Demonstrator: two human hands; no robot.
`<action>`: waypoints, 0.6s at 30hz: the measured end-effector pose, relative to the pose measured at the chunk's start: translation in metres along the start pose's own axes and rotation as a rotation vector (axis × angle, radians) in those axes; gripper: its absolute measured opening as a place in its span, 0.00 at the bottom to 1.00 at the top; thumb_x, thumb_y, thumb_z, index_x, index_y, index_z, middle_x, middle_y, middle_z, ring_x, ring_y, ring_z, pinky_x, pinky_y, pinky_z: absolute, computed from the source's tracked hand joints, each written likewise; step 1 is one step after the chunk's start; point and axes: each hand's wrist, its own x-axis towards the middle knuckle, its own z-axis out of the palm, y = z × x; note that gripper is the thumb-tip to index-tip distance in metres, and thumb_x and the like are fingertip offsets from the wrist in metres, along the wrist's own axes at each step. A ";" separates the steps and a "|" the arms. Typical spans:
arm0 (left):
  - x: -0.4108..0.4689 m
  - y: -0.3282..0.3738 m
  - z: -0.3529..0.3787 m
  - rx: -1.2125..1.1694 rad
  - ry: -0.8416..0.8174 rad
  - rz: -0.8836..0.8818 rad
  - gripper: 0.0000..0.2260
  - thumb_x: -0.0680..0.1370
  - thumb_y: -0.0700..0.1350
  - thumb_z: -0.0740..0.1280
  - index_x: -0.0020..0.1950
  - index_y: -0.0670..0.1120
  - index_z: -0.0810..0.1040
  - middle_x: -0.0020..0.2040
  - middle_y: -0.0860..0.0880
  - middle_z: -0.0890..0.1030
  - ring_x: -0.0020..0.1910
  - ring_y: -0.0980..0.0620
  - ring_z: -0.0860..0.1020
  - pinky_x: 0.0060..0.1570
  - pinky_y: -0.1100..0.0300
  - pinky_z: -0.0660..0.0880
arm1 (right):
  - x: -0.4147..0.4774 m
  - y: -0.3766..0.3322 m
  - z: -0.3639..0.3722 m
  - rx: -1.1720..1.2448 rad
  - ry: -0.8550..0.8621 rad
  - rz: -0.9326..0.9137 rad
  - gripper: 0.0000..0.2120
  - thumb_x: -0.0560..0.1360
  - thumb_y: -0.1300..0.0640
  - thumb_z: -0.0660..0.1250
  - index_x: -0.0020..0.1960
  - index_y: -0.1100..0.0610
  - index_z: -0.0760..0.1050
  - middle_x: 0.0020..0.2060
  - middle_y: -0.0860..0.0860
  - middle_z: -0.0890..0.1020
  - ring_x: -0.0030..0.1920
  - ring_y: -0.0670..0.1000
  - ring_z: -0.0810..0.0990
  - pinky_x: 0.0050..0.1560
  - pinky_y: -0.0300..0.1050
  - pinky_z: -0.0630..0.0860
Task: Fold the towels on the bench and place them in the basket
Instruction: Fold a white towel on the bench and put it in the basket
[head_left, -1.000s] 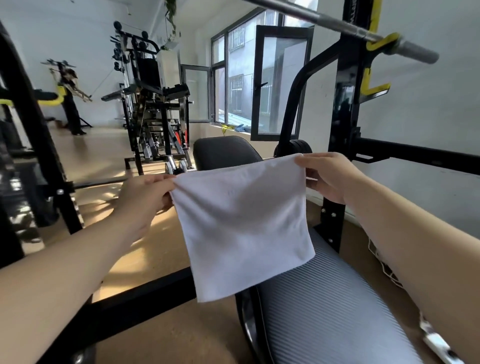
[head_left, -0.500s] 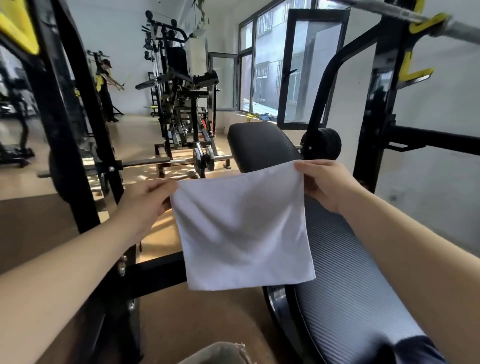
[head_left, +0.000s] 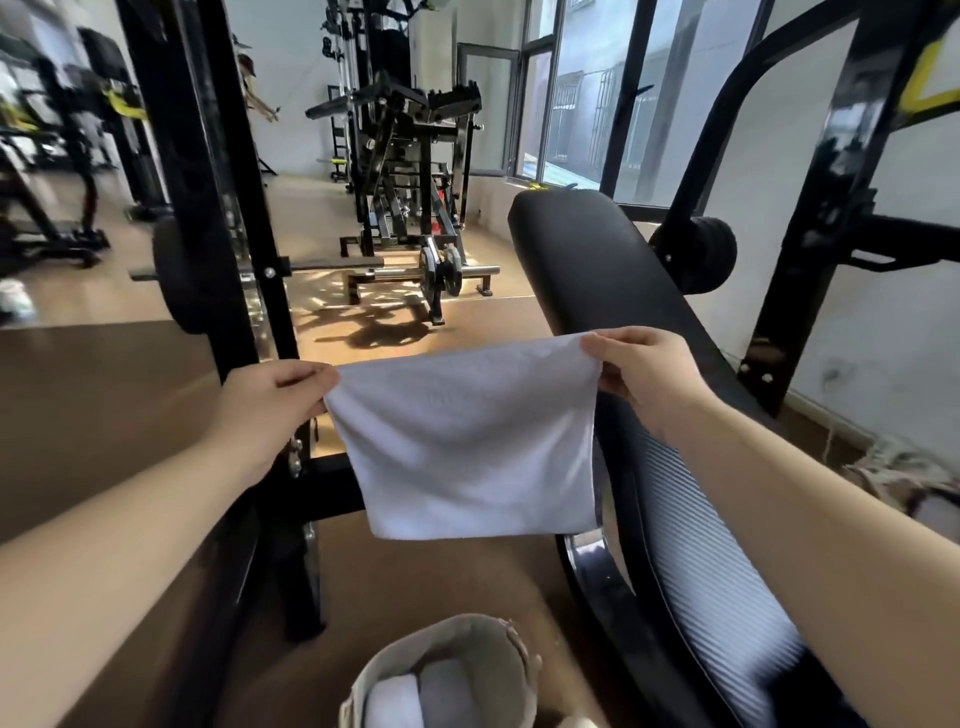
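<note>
1. White terry cloth, so the towel (head_left: 467, 441) can be expected to be light, soft and floppy. No stiffness to speak of, nothing fragile, not slippery either.
2. It's best taken by the corners or along a folded edge. Grabbed in the middle, it'd probably bunch up and the fold would be lost.
3. Right now it's held up in the air by its two top corners. One is pinched between thumb and curled fingers of the left hand (head_left: 265, 410), the other is pinched the same way by the right hand (head_left: 649, 379). The rest is left hanging flat and free.
4. It's hung over the floor just beside the left edge of the bench (head_left: 597, 260). The basket (head_left: 457, 636) is set on the floor below and nearer the person, with folded white towels (head_left: 415, 696) already inside.
5. Compared with half a second ago, the grip hasn't changed and the same corners are pinched at the same spread. Much more of the basket is shown now, where only a sliver of rim was seen then. A second ago it wasn't in view at all. The view seems to have been tipped down toward it.
</note>
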 end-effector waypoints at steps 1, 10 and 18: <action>0.000 -0.004 -0.002 0.001 0.002 -0.003 0.04 0.79 0.42 0.72 0.46 0.50 0.85 0.51 0.49 0.85 0.51 0.51 0.84 0.49 0.63 0.80 | -0.001 0.006 0.004 -0.017 -0.001 -0.002 0.04 0.74 0.59 0.77 0.46 0.59 0.86 0.43 0.58 0.87 0.44 0.57 0.86 0.52 0.56 0.85; 0.007 -0.040 -0.008 0.116 0.017 -0.071 0.01 0.78 0.44 0.74 0.48 0.49 0.85 0.49 0.46 0.85 0.40 0.49 0.81 0.46 0.54 0.80 | 0.004 0.054 0.023 -0.192 -0.013 -0.068 0.03 0.77 0.59 0.73 0.45 0.58 0.82 0.40 0.52 0.84 0.37 0.47 0.80 0.34 0.36 0.77; 0.023 -0.069 -0.012 0.116 -0.044 -0.195 0.04 0.76 0.39 0.76 0.50 0.44 0.86 0.52 0.45 0.85 0.50 0.48 0.85 0.46 0.64 0.82 | 0.013 0.092 0.029 -0.212 -0.063 0.017 0.03 0.75 0.63 0.74 0.49 0.59 0.82 0.40 0.52 0.85 0.37 0.47 0.82 0.34 0.37 0.80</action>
